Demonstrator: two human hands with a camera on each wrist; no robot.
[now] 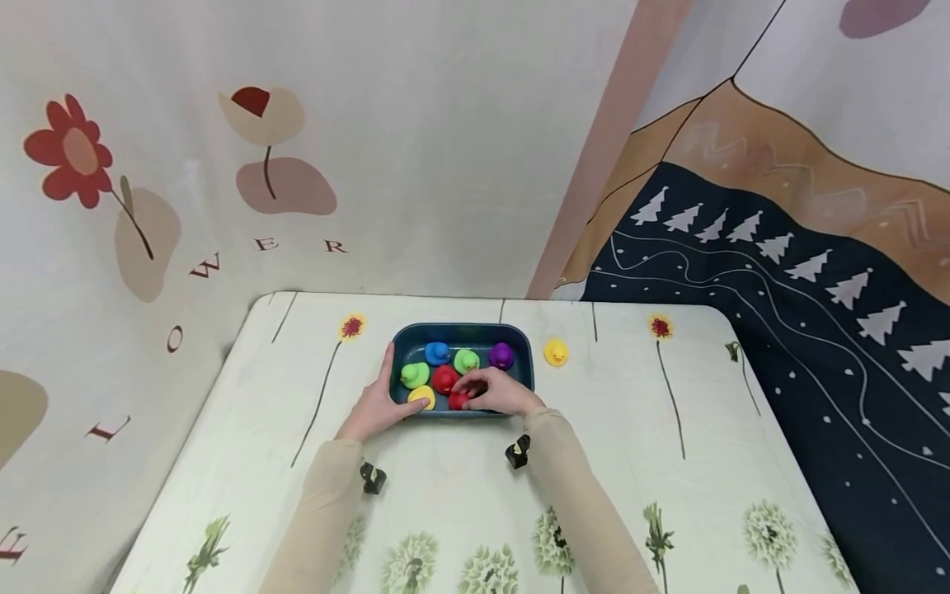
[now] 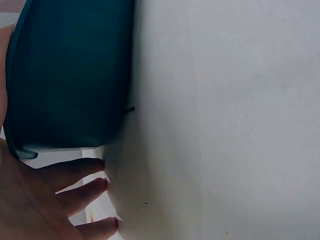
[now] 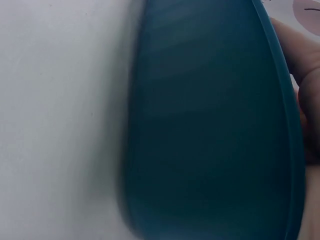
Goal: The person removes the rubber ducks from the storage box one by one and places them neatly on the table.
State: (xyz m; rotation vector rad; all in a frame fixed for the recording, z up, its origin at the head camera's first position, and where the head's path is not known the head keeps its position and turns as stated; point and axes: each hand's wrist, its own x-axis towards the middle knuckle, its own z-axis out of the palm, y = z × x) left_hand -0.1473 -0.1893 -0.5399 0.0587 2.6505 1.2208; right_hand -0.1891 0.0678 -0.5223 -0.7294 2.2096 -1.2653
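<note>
A dark blue-green tray (image 1: 460, 330) holds several small rubber ducks. My left hand (image 1: 374, 406) spans its front left corner, thumb over the front rim beside a yellow duck (image 1: 421, 397). In the left wrist view, the other fingers (image 2: 82, 197) extend straight past the tray's end. My right hand (image 1: 506, 393) reaches in over the front right rim and pinches a red duck (image 1: 458, 401), partly hidden by the fingers. Another red duck (image 1: 444, 379) sits just behind it. The right wrist view shows mainly the tray's outer wall (image 3: 210, 120).
Inside the tray are also a blue duck (image 1: 437, 354), a green duck (image 1: 414, 375), a second green duck (image 1: 466, 360) and a purple duck (image 1: 501, 355). Outside, right of the tray, a yellow duck (image 1: 556, 352) stands on the flower-printed tablecloth (image 1: 445, 478).
</note>
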